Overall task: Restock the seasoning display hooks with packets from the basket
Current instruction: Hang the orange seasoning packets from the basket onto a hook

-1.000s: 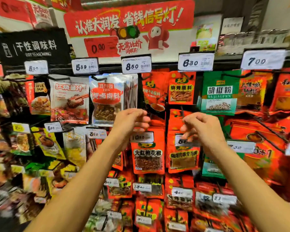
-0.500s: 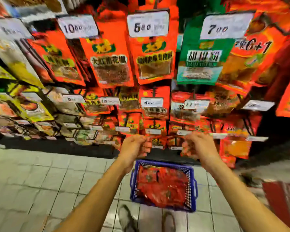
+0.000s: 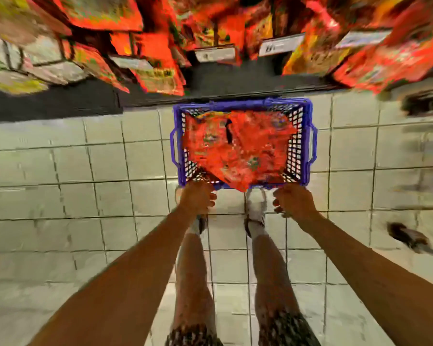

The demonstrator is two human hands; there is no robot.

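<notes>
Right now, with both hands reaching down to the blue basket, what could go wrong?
1. The red packets are heaped loosely, one drooping over the basket's near rim, so a grab might spill some.
2. The basket sits just ahead of the person's shoes: a trip hazard.
3. The frame is blurred, so aim may be off.

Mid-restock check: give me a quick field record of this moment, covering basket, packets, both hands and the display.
basket: blue basket on the tiled floor, in front of the feet
packets: red packets heaped inside
left hand: left hand near the basket's near rim, holds nothing, fingers loosely curled
right hand: right hand likewise, holds nothing
display: hanging packets above, blurred
</notes>
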